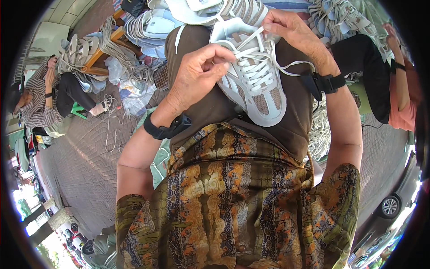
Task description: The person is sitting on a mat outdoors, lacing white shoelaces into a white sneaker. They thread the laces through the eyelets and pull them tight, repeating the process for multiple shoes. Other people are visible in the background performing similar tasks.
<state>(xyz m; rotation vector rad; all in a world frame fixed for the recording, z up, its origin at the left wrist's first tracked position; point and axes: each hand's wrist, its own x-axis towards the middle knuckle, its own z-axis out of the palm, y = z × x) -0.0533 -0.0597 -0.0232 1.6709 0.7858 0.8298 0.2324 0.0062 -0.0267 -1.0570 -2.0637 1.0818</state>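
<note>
**Fingers and Lace Meet Over a Pale Shoe**

In the head view, a grey-and-white shoe [259,92] rested on the person's brown trousers [298,98], its toe turned toward the patterned shirt [237,193]. Above the shoe's upper eyelets, the right hand [298,35] pinched a white lace [251,37] between thumb and forefinger. At the shoe's left edge, the left hand [197,72] curled with thumb and forefinger close together beside the lace; whether they gripped it could not be told. Crossed rows ran down the shoe's front, and a loose length bowed out to its right.

Good handling seemed to call for a steady pull in line with the eyelets, the strand flat and untwisted, and the left fingers bracing the shoe's collar against slipping. The loose length, just beside the right wrist's black band [332,83], looked best guided clear of snagging.
</note>
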